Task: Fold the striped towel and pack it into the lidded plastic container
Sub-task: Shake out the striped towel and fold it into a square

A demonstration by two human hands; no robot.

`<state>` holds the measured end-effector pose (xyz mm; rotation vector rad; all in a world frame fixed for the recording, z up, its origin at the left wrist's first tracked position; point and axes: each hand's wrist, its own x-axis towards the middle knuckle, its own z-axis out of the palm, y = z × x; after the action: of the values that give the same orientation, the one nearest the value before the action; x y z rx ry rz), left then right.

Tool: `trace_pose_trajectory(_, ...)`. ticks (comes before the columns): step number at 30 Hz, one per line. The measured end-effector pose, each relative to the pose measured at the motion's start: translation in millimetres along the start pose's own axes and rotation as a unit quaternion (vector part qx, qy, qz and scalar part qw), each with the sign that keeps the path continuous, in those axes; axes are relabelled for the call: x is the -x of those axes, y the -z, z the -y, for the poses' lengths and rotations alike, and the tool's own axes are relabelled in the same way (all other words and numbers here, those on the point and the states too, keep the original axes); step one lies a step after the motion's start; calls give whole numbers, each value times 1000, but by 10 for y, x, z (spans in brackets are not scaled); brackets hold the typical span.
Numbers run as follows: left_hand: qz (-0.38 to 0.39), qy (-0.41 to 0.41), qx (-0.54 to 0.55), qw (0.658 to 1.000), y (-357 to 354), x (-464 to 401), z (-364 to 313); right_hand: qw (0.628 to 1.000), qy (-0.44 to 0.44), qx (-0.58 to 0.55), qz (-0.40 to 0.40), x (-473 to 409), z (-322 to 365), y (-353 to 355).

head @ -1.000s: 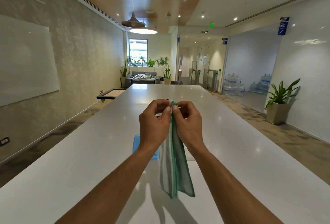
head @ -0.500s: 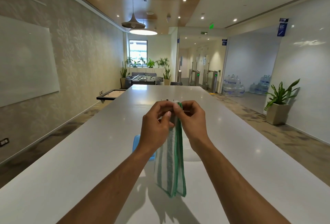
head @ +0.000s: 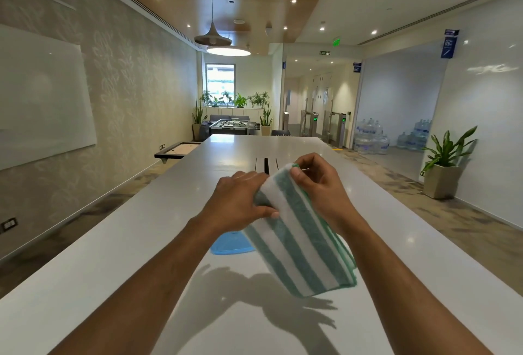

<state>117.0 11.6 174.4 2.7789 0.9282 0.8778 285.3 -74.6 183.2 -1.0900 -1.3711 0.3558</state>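
The folded green-and-white striped towel (head: 300, 236) is held in the air above the white table (head: 119, 264), tilted so its broad striped face shows. My left hand (head: 240, 202) grips its upper left edge with the thumb pressed on the face. My right hand (head: 319, 185) pinches the top right corner. A blue lid (head: 232, 245) lies flat on the table under my left wrist, partly hidden by the towel. The container itself is hidden from view.
A slot with dark cable openings (head: 266, 165) sits in the table's middle, beyond my hands. A potted plant (head: 444, 168) stands on the floor at the right. A small low table (head: 178, 151) is off the left side.
The towel has swung from hanging edge-on and vertical to lying tilted with its striped face up. My hands have spread apart and dropped lower, left hand sliding down the left edge.
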Motion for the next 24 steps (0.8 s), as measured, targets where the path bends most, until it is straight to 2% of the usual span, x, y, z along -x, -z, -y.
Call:
trace_pose_trajectory(6,-26,54,49,997,117,-60,116,998,-29,8,-48,25,-78,148)
trace_pose_trajectory(8,-18,63,111,992,167,-62,194,996,-45,-6,-72,56,-132,189)
trace_pose_trajectory(10,-25,80,242,967,205,-41,251,992,-65,-37,-100,77,-179,224)
trace_pose_trajectory(13,-57,94,401,909,169,-3,270,986,-92,-70,-119,83,-211,238)
trace_pose_trajectory(16,-81,104,475,870,80,14,227,984,-78,-54,-150,70,-204,185)
trace_pose_trajectory(19,-93,101,475,869,0,12,134,972,31,71,-222,61,-125,63)
trace_pose_trajectory(21,-91,85,446,886,-36,6,65,963,120,169,-171,57,-68,-60)
trace_pose_trajectory(22,-88,73,440,891,-47,3,31,961,133,208,-121,52,-51,-125)
trace_pose_trajectory(24,-81,43,437,895,-62,2,-26,956,104,273,-31,40,-41,-229)
